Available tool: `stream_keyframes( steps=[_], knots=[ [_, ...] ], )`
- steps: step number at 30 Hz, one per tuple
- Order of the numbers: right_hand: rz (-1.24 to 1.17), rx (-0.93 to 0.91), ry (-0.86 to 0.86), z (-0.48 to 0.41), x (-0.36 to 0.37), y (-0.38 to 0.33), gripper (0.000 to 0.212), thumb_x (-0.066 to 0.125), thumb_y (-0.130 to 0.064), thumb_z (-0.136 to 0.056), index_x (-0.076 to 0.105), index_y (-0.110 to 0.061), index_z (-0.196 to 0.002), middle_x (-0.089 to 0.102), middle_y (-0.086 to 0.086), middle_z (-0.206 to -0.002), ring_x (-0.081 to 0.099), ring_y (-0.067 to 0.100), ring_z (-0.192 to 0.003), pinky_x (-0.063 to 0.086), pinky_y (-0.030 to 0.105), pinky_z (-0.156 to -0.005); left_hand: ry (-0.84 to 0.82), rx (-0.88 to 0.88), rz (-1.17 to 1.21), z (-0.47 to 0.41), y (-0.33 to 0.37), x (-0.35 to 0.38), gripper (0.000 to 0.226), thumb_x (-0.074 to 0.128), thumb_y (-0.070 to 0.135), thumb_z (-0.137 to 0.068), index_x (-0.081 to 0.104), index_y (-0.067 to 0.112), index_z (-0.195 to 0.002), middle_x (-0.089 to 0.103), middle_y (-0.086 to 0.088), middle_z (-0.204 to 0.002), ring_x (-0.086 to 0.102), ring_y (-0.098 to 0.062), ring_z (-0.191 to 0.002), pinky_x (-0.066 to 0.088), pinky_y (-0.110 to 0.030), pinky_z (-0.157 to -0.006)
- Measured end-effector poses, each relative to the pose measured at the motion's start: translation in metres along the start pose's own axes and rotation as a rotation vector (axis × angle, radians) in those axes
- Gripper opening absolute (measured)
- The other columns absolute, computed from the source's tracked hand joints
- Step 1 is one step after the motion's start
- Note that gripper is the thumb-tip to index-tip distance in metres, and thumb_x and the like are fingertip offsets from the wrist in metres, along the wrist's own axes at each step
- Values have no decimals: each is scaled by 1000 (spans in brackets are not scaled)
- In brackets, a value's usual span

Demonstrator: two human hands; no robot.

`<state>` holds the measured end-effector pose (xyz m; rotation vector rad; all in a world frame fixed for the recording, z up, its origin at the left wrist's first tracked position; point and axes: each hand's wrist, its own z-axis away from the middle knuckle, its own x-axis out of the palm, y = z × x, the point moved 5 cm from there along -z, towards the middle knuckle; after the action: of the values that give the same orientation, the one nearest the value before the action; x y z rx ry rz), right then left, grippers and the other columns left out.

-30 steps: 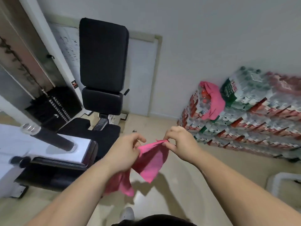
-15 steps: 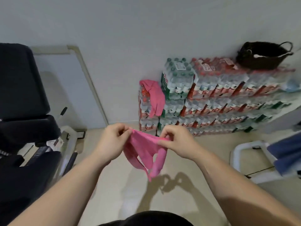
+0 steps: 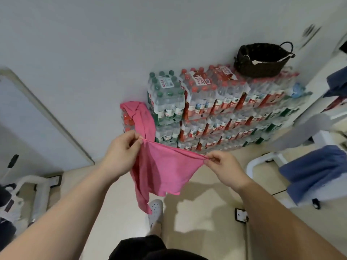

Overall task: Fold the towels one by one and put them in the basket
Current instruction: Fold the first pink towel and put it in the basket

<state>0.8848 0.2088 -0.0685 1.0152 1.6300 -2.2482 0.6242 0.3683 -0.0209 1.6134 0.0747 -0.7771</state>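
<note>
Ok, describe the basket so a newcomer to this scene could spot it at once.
Against the white wall stands a stack of bottled-water packs. On its top, toward the right end, sits the basket. It is the only dark, woven thing there, with a loop handle.

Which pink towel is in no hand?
The draped towel on the bottle packs; the left hand and right hand pinch the stretched towel.

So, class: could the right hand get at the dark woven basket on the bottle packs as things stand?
Probably not yet. The right hand pinches a corner of the pink cloth towel, and the dark woven basket sits farther off atop the stacked packs of water bottles. Nothing blocks the way.
</note>
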Motion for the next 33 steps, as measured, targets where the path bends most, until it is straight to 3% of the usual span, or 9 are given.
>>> stream_keyframes(
  steps=[2, 5, 11, 17, 20, 23, 26, 29, 33],
  knots=[
    [-160, 52, 69, -27, -15, -5, 10, 63, -12, -96, 70, -14, -89, 67, -7, -75, 60, -2, -65, 42, 10, -60, -35, 4, -1, -35, -4, 13, 21, 51, 19, -100, 57, 16, -80, 55, 2, -66, 48, -12, -59, 41, -32, -59],
    [-376, 173, 159, -72, -36, -7, 17, 52, -12, -102, 65, -12, -92, 55, -6, -57, 51, 7, -49, 39, 20, -53, -98, 45, -41, -89, -3, 30, 23, 50, 20, -100, 53, 18, -77, 53, 4, -64, 47, -8, -54, 40, -27, -55],
    [-882, 322, 370, -154, -71, -12, 17, 43, -9, -104, 60, -4, -102, 68, 12, -80, 70, 29, -69, 61, 36, -63, -338, 151, -217, -184, 2, 64, 31, 58, 34, -97, 54, 23, -68, 56, 4, -65, 52, -12, -64, 42, -33, -61],
    [-1033, 390, 587, -216, -117, 12, 13, 49, -8, -98, 61, -6, -93, 68, 12, -75, 71, 29, -67, 59, 34, -56, -569, 144, -240, -254, 11, 107, 30, 64, 25, -95, 54, 17, -67, 51, 14, -56, 46, 0, -52, 40, -19, -56],
    [-1043, 394, 595, -248, -144, 36, 17, 49, -15, -102, 60, -7, -93, 69, 14, -79, 69, 30, -74, 61, 38, -66, -526, 143, -434, -286, 1, 122, 21, 58, 15, -95, 56, 11, -75, 58, -1, -68, 53, -16, -62, 48, -32, -63],
    [-1047, 358, 604, -285, -174, 58, 18, 47, -16, -104, 56, -2, -99, 66, 17, -82, 70, 32, -81, 61, 36, -69, -371, 40, -502, -311, -3, 130, 24, 57, 10, -95, 53, 15, -72, 57, -1, -67, 52, -20, -62, 38, -27, -56],
    [-813, 292, 423, -326, -192, 66, 19, 51, -18, -103, 61, -3, -98, 70, 15, -91, 71, 30, -89, 61, 40, -81, -313, -29, -388, -322, 15, 150, 19, 58, 17, -97, 60, 18, -78, 60, 3, -70, 54, -12, -63, 38, -26, -58],
    [-449, 87, 20, -361, -176, 47, 13, 59, -21, -100, 68, -12, -104, 72, 2, -104, 68, 16, -100, 55, 34, -91, -317, 18, -299, -332, 58, 178, 20, 61, 22, -96, 62, 32, -78, 65, 10, -71, 59, -2, -67, 45, -22, -65],
    [-226, -229, -466, -375, -133, 14, 45, 73, -22, -90, 58, -22, -133, 62, -15, -127, 55, -3, -117, 44, 16, -99, -341, 74, -313, -350, 112, 209, 19, 64, 35, -94, 68, 28, -77, 68, 8, -68, 64, -10, -65, 54, -34, -68]
  ],
)
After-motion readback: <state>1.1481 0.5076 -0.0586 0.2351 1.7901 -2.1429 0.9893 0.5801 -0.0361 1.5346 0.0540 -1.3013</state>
